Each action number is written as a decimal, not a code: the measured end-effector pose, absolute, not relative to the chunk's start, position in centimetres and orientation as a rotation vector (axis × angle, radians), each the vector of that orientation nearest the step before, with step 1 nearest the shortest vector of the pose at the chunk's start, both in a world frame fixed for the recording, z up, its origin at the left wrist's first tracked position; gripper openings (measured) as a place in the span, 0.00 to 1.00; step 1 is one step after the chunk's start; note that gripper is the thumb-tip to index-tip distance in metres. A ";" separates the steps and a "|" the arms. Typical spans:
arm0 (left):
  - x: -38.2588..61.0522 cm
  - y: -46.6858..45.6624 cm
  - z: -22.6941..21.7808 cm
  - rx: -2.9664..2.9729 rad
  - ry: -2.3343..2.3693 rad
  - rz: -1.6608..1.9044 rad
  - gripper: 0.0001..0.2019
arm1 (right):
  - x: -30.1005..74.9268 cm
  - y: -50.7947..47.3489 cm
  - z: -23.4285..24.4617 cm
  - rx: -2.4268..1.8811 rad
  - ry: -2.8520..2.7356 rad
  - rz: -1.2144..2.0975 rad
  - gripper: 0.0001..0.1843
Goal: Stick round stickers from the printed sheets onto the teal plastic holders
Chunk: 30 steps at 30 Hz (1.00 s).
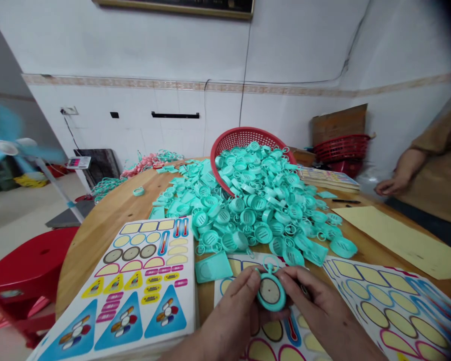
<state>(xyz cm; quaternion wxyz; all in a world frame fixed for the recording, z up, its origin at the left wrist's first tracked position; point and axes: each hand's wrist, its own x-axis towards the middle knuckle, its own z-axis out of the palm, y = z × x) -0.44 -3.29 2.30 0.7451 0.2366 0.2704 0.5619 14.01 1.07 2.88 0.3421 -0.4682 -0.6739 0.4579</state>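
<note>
Both my hands hold one small round turquoise plastic part (271, 292) with a brown-grey round sticker on its face, low in the middle of the view. My left hand (236, 313) pinches its left edge with thumb and fingers. My right hand (318, 310) grips its right side with curled fingers. Under my hands lies a sticker sheet (285, 341). Just beyond is a big heap of turquoise plastic parts (255, 205) spilling from a tipped red basket (240, 138).
A round wooden table (108, 215) carries more sticker sheets at the left (135, 286) and right (394, 301), yellow paper (398, 235), and a stack of sheets (328, 179). Another person's hand (389, 186) rests at the right. A red stool (26, 271) and spinning fan (7, 148) stand left.
</note>
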 end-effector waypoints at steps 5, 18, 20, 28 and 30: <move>-0.4 -3.2 2.2 0.506 0.603 1.236 0.14 | 13.8 0.9 3.3 -1.223 -1.746 1.170 0.19; -0.4 -3.1 1.6 0.619 0.597 1.268 0.16 | 13.5 1.0 3.0 -1.322 -1.788 1.063 0.16; -0.6 -3.2 1.5 0.667 0.630 1.267 0.17 | 13.3 1.1 2.2 -1.332 -1.811 0.946 0.14; -1.3 -3.2 2.4 0.993 0.762 1.201 0.21 | 13.6 1.5 2.3 -1.247 -1.778 1.154 0.15; -1.3 -3.1 2.3 1.084 0.773 1.203 0.21 | 13.8 1.8 2.8 -1.263 -1.739 1.255 0.17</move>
